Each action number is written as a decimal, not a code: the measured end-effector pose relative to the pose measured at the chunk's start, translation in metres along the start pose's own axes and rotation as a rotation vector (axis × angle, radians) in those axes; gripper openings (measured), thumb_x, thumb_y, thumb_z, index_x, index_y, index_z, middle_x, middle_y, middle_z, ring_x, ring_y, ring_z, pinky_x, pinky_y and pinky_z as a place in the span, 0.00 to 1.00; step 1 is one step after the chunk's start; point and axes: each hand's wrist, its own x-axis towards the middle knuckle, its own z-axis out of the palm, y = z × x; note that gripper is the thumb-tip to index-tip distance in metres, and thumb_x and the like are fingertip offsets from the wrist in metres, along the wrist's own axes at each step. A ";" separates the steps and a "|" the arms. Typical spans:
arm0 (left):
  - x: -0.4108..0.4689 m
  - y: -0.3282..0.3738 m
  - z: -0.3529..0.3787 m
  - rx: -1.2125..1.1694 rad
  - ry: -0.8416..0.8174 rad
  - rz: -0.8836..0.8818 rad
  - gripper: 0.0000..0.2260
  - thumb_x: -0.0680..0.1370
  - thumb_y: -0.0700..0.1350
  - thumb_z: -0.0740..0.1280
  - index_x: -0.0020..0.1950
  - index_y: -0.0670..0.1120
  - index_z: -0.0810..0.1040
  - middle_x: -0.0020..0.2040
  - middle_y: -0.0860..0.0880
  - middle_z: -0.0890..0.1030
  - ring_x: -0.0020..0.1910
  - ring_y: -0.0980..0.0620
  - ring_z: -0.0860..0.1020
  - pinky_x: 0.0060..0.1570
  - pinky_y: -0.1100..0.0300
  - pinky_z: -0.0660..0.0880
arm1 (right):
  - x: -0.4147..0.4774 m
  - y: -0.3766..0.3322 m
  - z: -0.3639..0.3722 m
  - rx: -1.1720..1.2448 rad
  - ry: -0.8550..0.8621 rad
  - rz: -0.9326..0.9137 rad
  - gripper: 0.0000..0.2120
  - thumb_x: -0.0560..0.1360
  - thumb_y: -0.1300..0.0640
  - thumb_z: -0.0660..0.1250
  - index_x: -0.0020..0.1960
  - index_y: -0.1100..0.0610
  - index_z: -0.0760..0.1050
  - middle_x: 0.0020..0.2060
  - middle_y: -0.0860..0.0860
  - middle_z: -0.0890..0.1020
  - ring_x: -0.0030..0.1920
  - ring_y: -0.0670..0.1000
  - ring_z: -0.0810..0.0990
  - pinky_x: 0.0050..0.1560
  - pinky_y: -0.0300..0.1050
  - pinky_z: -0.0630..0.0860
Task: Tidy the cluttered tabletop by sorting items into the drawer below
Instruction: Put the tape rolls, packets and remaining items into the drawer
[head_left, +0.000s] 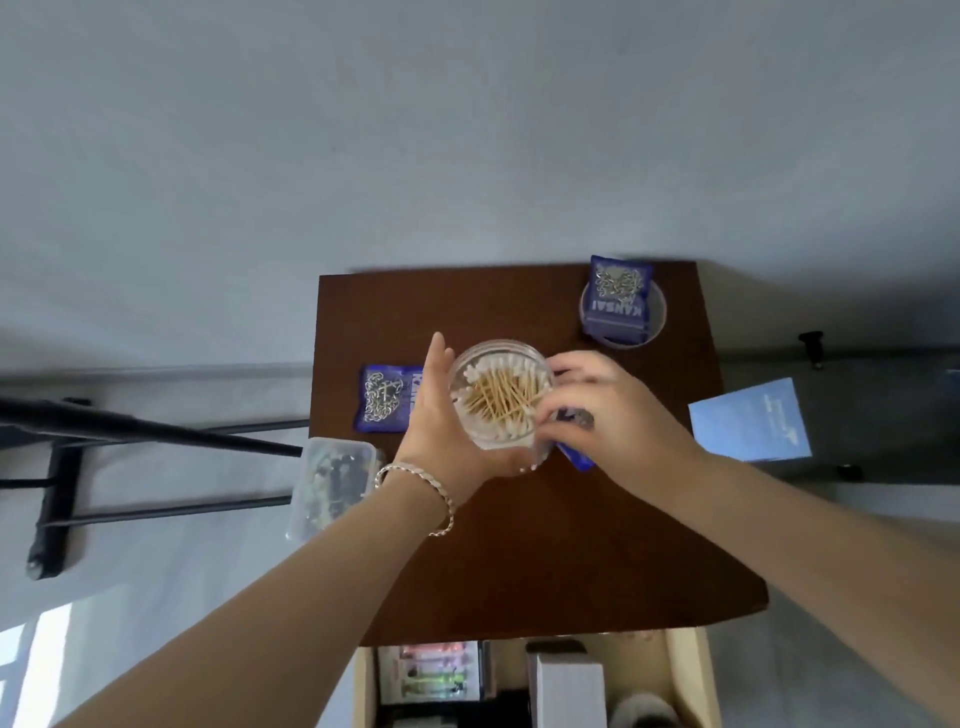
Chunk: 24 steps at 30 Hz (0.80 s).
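At the table's (545, 545) left edge I see a clear plastic box (332, 480), then a blue packet (387, 397). The left hand (441, 415) cups the tub of cotton swabs (501, 395) at mid-table, thumb wrapped beneath. The right hand (597, 410) curls its fingers round the tub's right side. A second blue packet (618, 299) lies far right. The drawer (685, 670) stands open below.

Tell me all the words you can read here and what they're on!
"KANSAI": blue packet at the table's far right corner, upside down here.
The other blue packet: print mostly hidden by the left hand, unreadable.
The blue booklet beside the table: print too small to read.
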 end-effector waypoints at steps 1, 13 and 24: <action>0.003 -0.001 0.003 -0.019 -0.005 0.028 0.59 0.57 0.44 0.81 0.75 0.51 0.43 0.72 0.50 0.60 0.71 0.58 0.59 0.71 0.60 0.58 | -0.003 0.002 -0.002 0.025 -0.037 -0.013 0.03 0.70 0.58 0.72 0.43 0.54 0.82 0.57 0.46 0.71 0.54 0.42 0.74 0.59 0.37 0.67; -0.007 -0.003 0.002 0.090 0.178 0.070 0.58 0.57 0.46 0.81 0.75 0.56 0.45 0.68 0.54 0.63 0.67 0.58 0.62 0.66 0.61 0.60 | 0.055 0.081 0.001 -0.544 0.019 0.485 0.16 0.77 0.58 0.61 0.64 0.59 0.67 0.63 0.58 0.68 0.62 0.59 0.67 0.55 0.51 0.69; -0.029 -0.018 0.012 0.014 0.205 -0.002 0.60 0.56 0.45 0.82 0.75 0.55 0.43 0.71 0.51 0.62 0.70 0.54 0.63 0.65 0.61 0.60 | 0.000 0.030 -0.005 0.375 0.299 0.352 0.05 0.77 0.61 0.62 0.45 0.55 0.74 0.38 0.48 0.74 0.41 0.46 0.72 0.42 0.30 0.67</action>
